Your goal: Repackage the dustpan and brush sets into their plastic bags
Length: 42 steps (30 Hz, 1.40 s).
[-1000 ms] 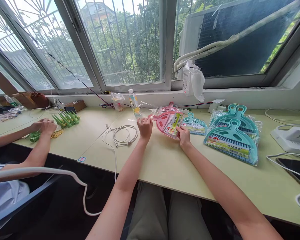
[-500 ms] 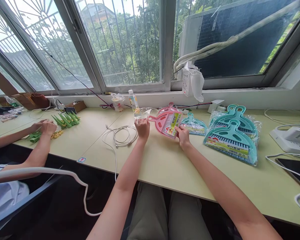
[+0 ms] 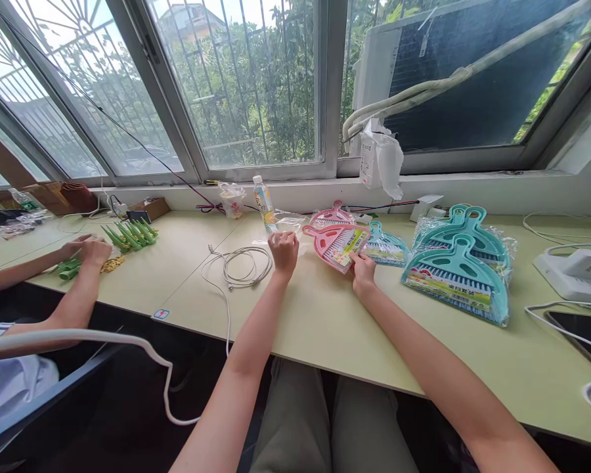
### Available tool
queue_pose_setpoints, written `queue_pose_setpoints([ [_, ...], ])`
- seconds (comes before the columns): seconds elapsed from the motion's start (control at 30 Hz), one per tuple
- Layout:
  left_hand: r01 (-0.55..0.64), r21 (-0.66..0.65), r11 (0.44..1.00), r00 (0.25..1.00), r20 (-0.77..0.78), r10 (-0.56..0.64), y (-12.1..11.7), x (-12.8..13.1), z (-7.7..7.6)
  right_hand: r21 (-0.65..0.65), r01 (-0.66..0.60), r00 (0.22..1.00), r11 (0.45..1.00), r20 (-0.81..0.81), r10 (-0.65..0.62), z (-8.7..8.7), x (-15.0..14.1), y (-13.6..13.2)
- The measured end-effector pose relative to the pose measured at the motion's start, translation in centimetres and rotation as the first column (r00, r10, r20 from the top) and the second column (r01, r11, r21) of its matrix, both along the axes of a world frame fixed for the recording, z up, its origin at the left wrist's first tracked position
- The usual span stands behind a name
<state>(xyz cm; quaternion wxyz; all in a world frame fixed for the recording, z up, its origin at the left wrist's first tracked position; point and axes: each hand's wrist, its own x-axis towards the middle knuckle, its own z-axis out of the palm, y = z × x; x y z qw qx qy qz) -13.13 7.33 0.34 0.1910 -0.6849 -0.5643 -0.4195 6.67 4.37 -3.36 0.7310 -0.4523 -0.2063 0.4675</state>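
Observation:
My right hand [image 3: 364,270] grips the lower right edge of a pink dustpan and brush set [image 3: 335,244], which has a yellow-green printed label. Its handle points left and is free of my fingers. My left hand [image 3: 284,253] is closed on a clear plastic bag [image 3: 295,225], whose thin film spreads out behind the knuckles. Behind the held set lies another pink dustpan [image 3: 335,211]. A teal dustpan and brush set [image 3: 385,247] rests just right of it, and several more wrapped teal sets [image 3: 453,279] are piled farther right.
A drink bottle [image 3: 263,202] stands by the window wall. A coiled white cable [image 3: 246,268] lies left of my left hand. At right are a power strip [image 3: 574,272] and a phone [image 3: 578,335]. Another person's hands [image 3: 91,251] work beside green items [image 3: 131,236] at left.
The pink set has moved slightly right and tilted lower, away from my left hand. Its handle has come apart from my left fingers, which stay closed with the clear film.

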Motion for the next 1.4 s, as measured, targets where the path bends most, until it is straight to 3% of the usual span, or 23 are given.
queue_pose_setpoints([
  [0.23, 0.186, -0.037, 0.982, 0.982, 0.002, -0.186, -0.4, 0.6, 0.1, 0.042, -0.177, 0.984, 0.983, 0.035, 0.176, 1.2, -0.3, -0.7],
  [0.37, 0.244, -0.069, 0.967, 0.969, 0.048, -0.241, -1.0, 1.1, 0.7, 0.064, -0.222, 0.973, 0.973, 0.082, 0.216, 1.3, -0.6, -1.0],
  [0.5, 0.310, -0.073, 0.948, 0.948, 0.095, -0.303, -1.3, 1.2, 1.0, 0.062, -0.198, 0.978, 0.978, 0.083, 0.193, 1.0, -0.6, -0.8],
  [0.7, 0.461, -0.158, 0.873, 0.887, 0.045, -0.461, -2.0, 2.4, 0.8, 0.102, -0.067, 0.998, 0.992, 0.017, 0.066, 0.5, -0.4, -0.3],
  [0.8, 0.384, -0.100, 0.918, 0.923, 0.072, -0.378, -2.9, 3.1, 1.2, 0.117, -0.071, 0.997, 0.991, 0.009, 0.071, 0.4, -0.3, -0.2],
  [0.9, 0.071, 0.051, 0.996, 0.945, 0.318, -0.083, -3.2, 3.0, 1.7, 0.139, -0.099, 0.995, 0.985, 0.007, 0.099, 0.5, -0.2, -0.2],
  [1.0, -0.231, 0.021, 0.973, 0.752, 0.638, 0.165, -2.1, 2.2, 1.7, 0.155, -0.104, 0.994, 0.982, 0.002, 0.105, 0.6, -0.2, -0.2],
  [1.07, -0.205, -0.071, 0.976, 0.579, 0.795, 0.179, -0.9, 1.5, 1.3, 0.158, -0.084, 0.996, 0.984, -0.015, 0.087, 0.6, -0.2, -0.2],
  [1.13, 0.092, -0.131, 0.987, 0.385, 0.919, 0.086, 0.1, 1.0, 0.8, 0.156, -0.066, 0.997, 0.986, -0.032, 0.072, 0.6, 0.0, -0.1],
  [1.17, 0.295, -0.114, 0.949, 0.282, 0.959, 0.028, 0.5, 0.9, 0.5, 0.154, -0.061, 0.997, 0.986, -0.034, 0.067, 0.6, 0.0, 0.0],
  [1.23, 0.638, -0.008, 0.770, 0.096, 0.993, -0.068, 0.8, 1.0, 0.0, 0.145, -0.059, 0.998, 0.988, -0.021, 0.063, 0.5, 0.2, 0.1],
  [1.3, 0.809, 0.088, 0.582, -0.023, 0.993, -0.118, 0.8, 1.3, -0.2, 0.136, -0.063, 0.998, 0.989, 0.002, 0.063, 0.5, 0.2, 0.1],
  [1.33, 0.847, 0.110, 0.520, -0.053, 0.991, -0.123, 0.7, 1.4, -0.3, 0.132, -0.067, 0.998, 0.989, 0.014, 0.065, 0.5, 0.2, 0.1],
  [1.4, 0.885, 0.112, 0.453, -0.073, 0.992, -0.103, 0.7, 1.7, -0.3, 0.135, -0.078, 0.997, 0.988, 0.031, 0.074, 0.5, 0.1, 0.0],
])
